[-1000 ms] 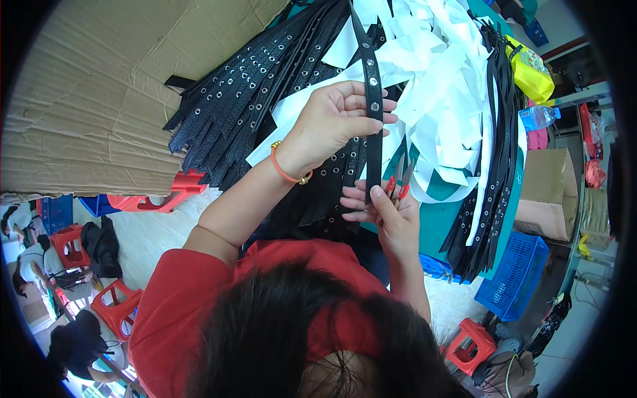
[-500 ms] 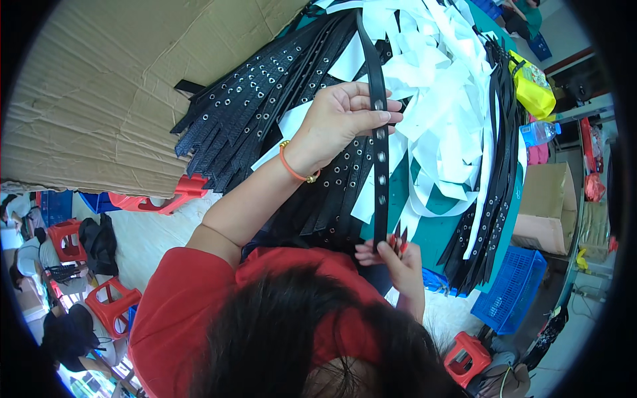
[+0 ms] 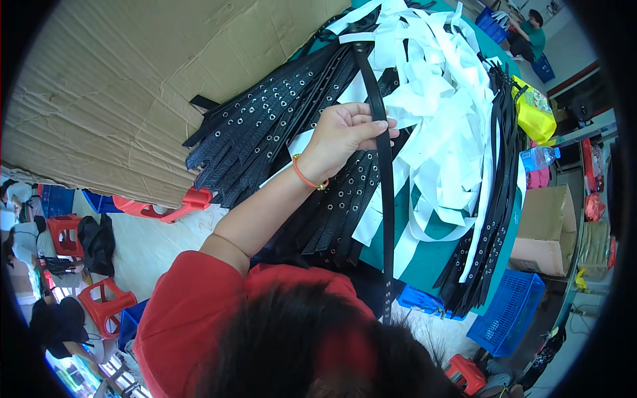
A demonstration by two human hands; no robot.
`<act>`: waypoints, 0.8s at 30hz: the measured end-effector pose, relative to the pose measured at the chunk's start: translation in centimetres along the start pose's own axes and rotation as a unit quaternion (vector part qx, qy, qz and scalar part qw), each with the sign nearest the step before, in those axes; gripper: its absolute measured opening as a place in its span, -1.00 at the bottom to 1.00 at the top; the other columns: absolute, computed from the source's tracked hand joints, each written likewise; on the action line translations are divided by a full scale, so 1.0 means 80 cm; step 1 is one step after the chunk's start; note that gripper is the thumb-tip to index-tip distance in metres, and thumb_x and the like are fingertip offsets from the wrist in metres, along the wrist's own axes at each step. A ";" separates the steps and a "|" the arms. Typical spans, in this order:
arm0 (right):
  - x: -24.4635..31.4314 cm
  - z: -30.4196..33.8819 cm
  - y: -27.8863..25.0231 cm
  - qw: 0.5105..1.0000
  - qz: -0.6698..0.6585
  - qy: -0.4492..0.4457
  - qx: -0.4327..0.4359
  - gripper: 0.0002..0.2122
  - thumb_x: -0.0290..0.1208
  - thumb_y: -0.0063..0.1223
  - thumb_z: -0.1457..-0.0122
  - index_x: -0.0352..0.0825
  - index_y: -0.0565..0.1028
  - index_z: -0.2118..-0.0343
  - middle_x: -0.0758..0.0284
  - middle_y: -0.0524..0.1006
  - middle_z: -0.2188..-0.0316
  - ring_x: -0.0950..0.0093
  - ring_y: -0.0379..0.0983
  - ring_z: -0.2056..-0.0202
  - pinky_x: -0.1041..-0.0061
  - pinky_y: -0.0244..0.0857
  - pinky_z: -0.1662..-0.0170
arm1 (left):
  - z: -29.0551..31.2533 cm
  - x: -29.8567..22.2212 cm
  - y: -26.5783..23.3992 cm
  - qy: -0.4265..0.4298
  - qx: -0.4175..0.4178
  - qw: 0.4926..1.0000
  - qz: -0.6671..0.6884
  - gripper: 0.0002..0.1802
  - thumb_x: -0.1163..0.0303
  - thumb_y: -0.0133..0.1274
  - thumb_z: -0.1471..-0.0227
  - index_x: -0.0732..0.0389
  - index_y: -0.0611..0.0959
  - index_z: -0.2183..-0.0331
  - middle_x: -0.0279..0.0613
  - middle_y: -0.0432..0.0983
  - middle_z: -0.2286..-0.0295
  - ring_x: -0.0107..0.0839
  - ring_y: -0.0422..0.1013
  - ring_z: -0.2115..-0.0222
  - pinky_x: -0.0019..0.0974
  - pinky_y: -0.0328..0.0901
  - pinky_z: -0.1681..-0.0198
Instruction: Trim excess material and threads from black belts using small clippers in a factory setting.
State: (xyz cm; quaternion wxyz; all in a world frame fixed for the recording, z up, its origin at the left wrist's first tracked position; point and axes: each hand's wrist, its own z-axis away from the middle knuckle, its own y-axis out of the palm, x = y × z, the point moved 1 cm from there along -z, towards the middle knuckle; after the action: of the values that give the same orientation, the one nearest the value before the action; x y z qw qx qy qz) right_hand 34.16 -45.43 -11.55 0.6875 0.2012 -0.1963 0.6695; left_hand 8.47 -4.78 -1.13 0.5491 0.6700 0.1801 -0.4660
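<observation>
My left hand (image 3: 345, 136) pinches a long black strap (image 3: 386, 199) between thumb and fingers. The strap hangs almost straight down, with metal eyelets showing near its upper end and small holes toward its lower end. Its bottom disappears behind my head. My right hand is out of sight. Under and beside my left forearm lie many black straps with silver eyelets (image 3: 259, 123), fanned out. To the right of the held strap is a loose heap of white strips (image 3: 434, 99).
Another bundle of black eyelet straps (image 3: 481, 225) drapes over the right edge of the green table (image 3: 434, 255). Cardboard (image 3: 119, 86) covers the left side. A blue crate (image 3: 507, 312), an open carton (image 3: 547, 229) and a red stool (image 3: 106, 302) stand around. A person (image 3: 527, 36) sits far right.
The strap's eyelet section has passed out of my left fingers, and plainer strap is now there. My right hand, which held a small pointed red tool at the strap's lower part, has left view.
</observation>
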 end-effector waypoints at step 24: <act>0.066 0.079 -0.041 0.983 0.032 -0.168 -0.064 -0.79 -0.52 -0.21 -0.15 -0.55 0.44 0.28 0.15 0.52 0.34 0.40 0.45 0.26 0.46 0.25 0.10 | 0.014 -0.028 0.011 0.082 -0.027 0.996 -0.033 -0.76 0.61 -0.02 0.04 0.45 0.45 0.24 0.04 0.48 0.31 -0.31 0.47 0.32 -0.35 0.43 0.29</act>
State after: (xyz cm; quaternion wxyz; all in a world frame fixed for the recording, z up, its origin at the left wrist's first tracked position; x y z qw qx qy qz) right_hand 37.60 -44.48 -3.47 0.6346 0.2602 -0.3576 0.6338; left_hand 7.50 -5.44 1.26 0.5344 0.6849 0.2591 -0.4221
